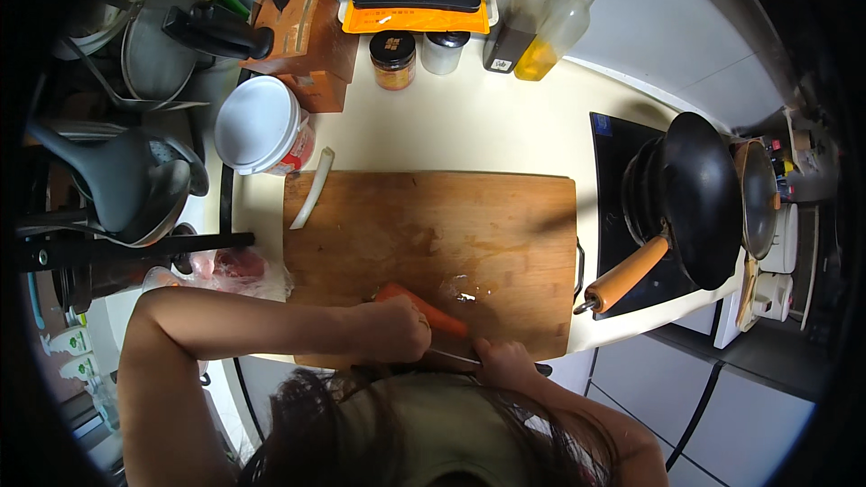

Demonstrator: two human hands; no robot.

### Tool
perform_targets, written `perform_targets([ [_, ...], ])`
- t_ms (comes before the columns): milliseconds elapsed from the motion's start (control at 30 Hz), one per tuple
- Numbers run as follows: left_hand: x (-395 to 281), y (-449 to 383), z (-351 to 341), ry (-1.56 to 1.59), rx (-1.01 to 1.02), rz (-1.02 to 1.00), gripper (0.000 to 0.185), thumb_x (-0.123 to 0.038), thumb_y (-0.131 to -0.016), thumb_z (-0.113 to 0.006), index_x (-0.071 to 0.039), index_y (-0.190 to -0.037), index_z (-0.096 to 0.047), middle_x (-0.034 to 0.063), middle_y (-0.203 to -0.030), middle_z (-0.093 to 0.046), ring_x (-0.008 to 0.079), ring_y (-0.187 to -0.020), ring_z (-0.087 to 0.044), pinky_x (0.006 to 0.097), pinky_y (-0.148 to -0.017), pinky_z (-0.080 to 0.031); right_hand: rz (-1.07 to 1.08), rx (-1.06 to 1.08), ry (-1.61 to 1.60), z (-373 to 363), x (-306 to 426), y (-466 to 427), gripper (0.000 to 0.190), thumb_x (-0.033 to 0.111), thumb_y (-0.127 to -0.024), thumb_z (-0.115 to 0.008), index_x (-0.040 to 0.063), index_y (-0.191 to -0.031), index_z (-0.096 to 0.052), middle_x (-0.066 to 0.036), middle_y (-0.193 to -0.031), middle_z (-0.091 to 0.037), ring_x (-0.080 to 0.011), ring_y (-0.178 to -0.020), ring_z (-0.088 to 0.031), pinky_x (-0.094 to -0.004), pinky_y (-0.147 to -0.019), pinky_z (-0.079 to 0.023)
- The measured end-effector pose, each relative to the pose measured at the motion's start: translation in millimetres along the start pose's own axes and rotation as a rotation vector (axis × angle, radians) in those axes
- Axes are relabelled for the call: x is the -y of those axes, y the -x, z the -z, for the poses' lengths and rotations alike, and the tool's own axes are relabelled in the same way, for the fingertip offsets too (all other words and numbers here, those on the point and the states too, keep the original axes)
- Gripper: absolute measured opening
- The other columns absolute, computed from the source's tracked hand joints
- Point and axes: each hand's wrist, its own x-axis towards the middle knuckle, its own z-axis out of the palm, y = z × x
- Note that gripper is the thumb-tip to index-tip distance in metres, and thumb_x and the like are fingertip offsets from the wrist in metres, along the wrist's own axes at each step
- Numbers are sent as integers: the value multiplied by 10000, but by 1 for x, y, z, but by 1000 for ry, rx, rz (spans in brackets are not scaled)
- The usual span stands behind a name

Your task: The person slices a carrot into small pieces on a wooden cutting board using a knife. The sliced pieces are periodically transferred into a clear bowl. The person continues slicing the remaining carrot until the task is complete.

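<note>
On the wooden cutting board point(433, 230), an orange carrot point(443, 318) lies slantwise near the front edge. My left hand point(399, 328) is closed over the carrot and covers its middle from above. My right hand point(504, 362) grips a knife point(454, 356), whose thin blade points left towards my left hand on the near side of the carrot. The black handle end sticks out beyond my right fist. How the blade meets the carrot is hidden. A white scallion stalk point(313, 189) lies across the board's back left part.
A wok point(700, 199) with a wooden handle point(629, 274) stands over the black cooktop point(609, 176) at right. At back left are a lidded white tub point(257, 123) and a knife block point(304, 34). Jars point(392, 61) and glass bottles point(556, 27) line the wall. Plastic-wrapped meat point(240, 265) sits left.
</note>
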Motion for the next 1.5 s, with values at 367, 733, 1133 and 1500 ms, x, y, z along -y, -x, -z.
perform_targets([
  [367,18,19,-15,109,-94,39,172,-194,-600,-569,-106,-582,-422,4,-529,-431,137,-470,-473,262,-426,-371,-245,264,-81,38,31,-12,168,176,-766,-539,24,-808,-595,-179,-776,-646,-343,-737,-648,-430,-642,-525],
  [733,30,10,-13,189,11,-28,191,-224,-669,-582,-106,-618,-441,24,-553,-461,168,-486,-519,286,-423,-400,-338,292,-102,37,36,-15,212,206,-770,-564,20,-819,-653,-180,-807,-655,-323,-788,-657,-410,-693,-531],
  [1133,-20,19,7,-127,326,500,175,-243,-681,-593,-81,-713,-538,74,-688,-579,220,-619,-595,319,-571,-452,-99,-21,87,55,2,-3,299,350,-780,-589,52,-764,-606,-149,-703,-637,-309,-698,-645,-410,-633,-505],
  [1500,-11,9,26,411,-123,1011,342,-309,-904,-440,-11,-1051,-520,131,-1083,-564,302,-1154,-443,436,-1022,-259,-216,129,95,55,11,-2,343,392,-801,-574,54,-829,-627,-172,-773,-644,-324,-755,-642,-405,-677,-517],
])
